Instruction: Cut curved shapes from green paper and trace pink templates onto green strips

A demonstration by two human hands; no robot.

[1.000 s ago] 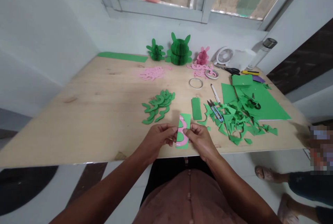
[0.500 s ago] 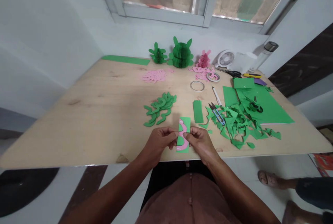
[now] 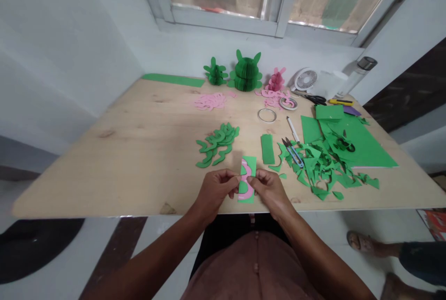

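Note:
Both my hands pinch a small green paper rectangle (image 3: 249, 165) with a pink curved template on it, just above the near edge of the wooden table (image 3: 139, 151). My left hand (image 3: 215, 189) grips its left edge with closed fingers. My right hand (image 3: 270, 187) grips the right edge the same way. A pile of cut green curved shapes (image 3: 216, 144) lies just beyond my left hand. A narrow green strip (image 3: 267, 148) lies past my right hand, and blue snips (image 3: 293, 151) rest beside it.
Green scraps (image 3: 320, 165) and green sheets (image 3: 351, 140) cover the right side. Tape rolls (image 3: 266, 114), a pen (image 3: 291, 128), pink cutouts (image 3: 211, 101), paper honeycomb figures (image 3: 247, 73), a small fan (image 3: 305, 78), scissors (image 3: 315, 99) and a bottle (image 3: 360, 71) sit further back. Another person's feet (image 3: 364, 243) show at lower right.
My hands and the green piece stay nearly where they were; the view has tilted slightly, so the table appears a little lower and shifted right.

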